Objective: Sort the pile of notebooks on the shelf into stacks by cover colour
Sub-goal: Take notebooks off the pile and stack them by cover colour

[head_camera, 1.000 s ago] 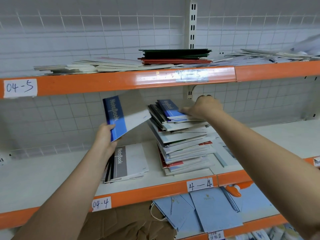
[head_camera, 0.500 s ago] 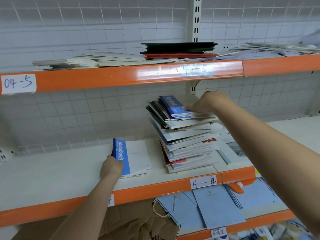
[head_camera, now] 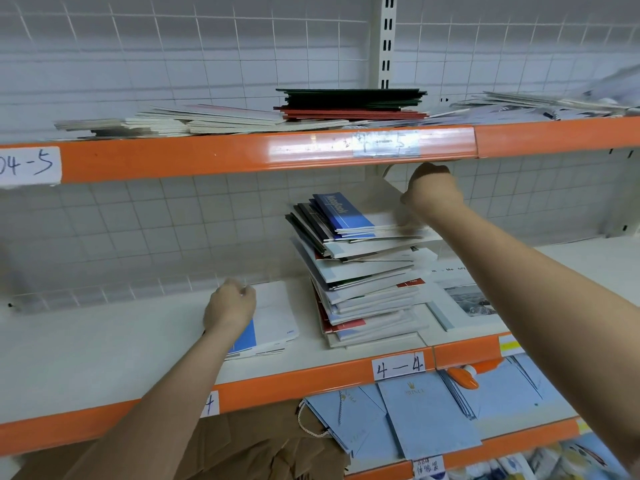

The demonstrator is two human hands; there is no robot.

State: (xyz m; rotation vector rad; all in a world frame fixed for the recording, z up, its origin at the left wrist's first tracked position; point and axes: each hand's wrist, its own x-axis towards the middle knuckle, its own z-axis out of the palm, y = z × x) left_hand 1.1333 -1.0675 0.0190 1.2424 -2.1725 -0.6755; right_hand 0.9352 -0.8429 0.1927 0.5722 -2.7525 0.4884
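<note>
Notebooks: one tall pile [head_camera: 363, 271], right hand [head_camera: 433, 192] fingers clamped on its top cover; left hand [head_camera: 228, 308] fingers curled on one low stack [head_camera: 273, 327].

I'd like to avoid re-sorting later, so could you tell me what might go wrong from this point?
1. The tall pile of notebooks leans and fans unevenly; the right hand lifting the top blue notebook could drag others off and topple it.
2. The left hand covers the blue stack, which sits on differently coloured covers, so colours may end up mixed.
3. The lifted cover sits close under the orange shelf beam and may snag.
</note>
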